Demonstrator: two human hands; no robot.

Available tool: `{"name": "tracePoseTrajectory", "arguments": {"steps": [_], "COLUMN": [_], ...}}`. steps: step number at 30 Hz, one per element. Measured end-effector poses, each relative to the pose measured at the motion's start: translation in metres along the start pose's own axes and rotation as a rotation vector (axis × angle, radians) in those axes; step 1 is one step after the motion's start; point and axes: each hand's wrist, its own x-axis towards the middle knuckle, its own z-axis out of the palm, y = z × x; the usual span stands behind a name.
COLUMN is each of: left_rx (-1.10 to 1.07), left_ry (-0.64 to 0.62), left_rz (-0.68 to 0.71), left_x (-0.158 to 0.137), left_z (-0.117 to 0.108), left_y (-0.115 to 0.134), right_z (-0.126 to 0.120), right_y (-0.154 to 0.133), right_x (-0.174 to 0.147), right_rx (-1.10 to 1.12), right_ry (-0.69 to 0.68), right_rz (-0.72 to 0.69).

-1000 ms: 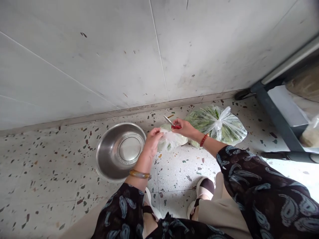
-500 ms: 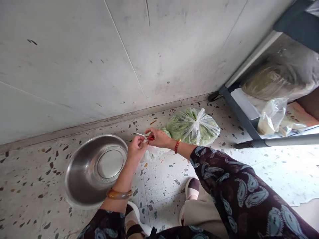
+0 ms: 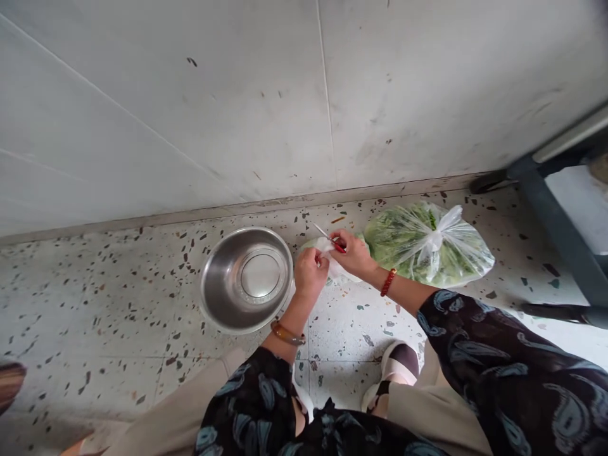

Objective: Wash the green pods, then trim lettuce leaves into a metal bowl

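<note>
My right hand (image 3: 355,254) is closed around small red-handled scissors (image 3: 338,246), their metal blades pointing up and left. Beside it, my left hand (image 3: 311,273) pinches the gathered top of a thin plastic bag (image 3: 338,271). Pale green contents show through this bag, which rests on the floor and is largely hidden behind my hands. A larger clear bag of leafy greens (image 3: 403,244), knotted at the top, lies just to the right. To the left of my left hand stands a steel basin (image 3: 223,291) with nothing in it.
A grey wall (image 3: 237,114) rises behind the speckled floor (image 3: 118,291). At the right is a dark-framed wheeled rack (image 3: 555,215). My shoes (image 3: 399,364) are close below the bags. A brown rounded object (image 3: 10,385) shows at the left edge.
The view has swung left, so the basin and bags sit farther right in the picture. The scissors have turned from pointing nearly sideways to pointing up and left.
</note>
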Motion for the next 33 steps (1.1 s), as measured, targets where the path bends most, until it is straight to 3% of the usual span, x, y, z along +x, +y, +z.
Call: {"name": "tracePoseTrajectory", "arguments": {"steps": [4,6,8,10,12,14,15,17,19,20,24,28,33], "left_rx": [-0.151,-0.309,-0.444,-0.494,-0.473,-0.454,-0.448,-0.421,-0.368,-0.341,-0.253,-0.189,-0.306], "left_ry": [0.121,0.179,0.152,-0.080,-0.487,-0.777,-0.790,-0.560,-0.278,-0.219,-0.323,-0.196,-0.097], "left_rz": [-0.115,-0.163,-0.106,0.027,0.104,0.041,-0.025,-0.132,-0.121,-0.089,-0.074,-0.134,-0.223], "left_x": [-0.002,-0.004,-0.008,-0.014,-0.021,-0.025,-0.024,-0.017,-0.005,0.001,0.010,0.006,0.006], "left_z": [-0.004,-0.009,-0.016,-0.023,-0.027,-0.026,-0.025,-0.021,-0.017,-0.014,-0.006,-0.004,-0.003], "left_y": [-0.007,-0.002,0.008,0.019,0.025,0.022,0.018,0.007,-0.003,-0.006,-0.014,-0.027,-0.034], "right_z": [0.002,-0.001,-0.008,-0.019,-0.031,-0.042,-0.045,-0.045,-0.038,-0.033,-0.018,-0.024,-0.016], "right_y": [-0.004,-0.003,0.001,0.006,0.010,0.011,0.010,0.006,0.001,-0.002,-0.004,0.006,0.013], "right_x": [0.002,0.007,0.015,0.024,0.032,0.037,0.038,0.036,0.033,0.031,0.027,0.026,0.012], "right_rx": [0.095,0.191,0.305,0.400,0.446,0.457,0.459,0.445,0.392,0.349,0.155,-0.045,-0.215], "right_ry": [0.116,0.189,0.274,0.328,0.325,0.279,0.242,0.126,0.002,-0.045,-0.117,-0.107,-0.232], "right_rz": [0.007,0.084,0.197,0.306,0.373,0.377,0.359,0.318,0.280,0.255,0.106,0.021,-0.139]}}
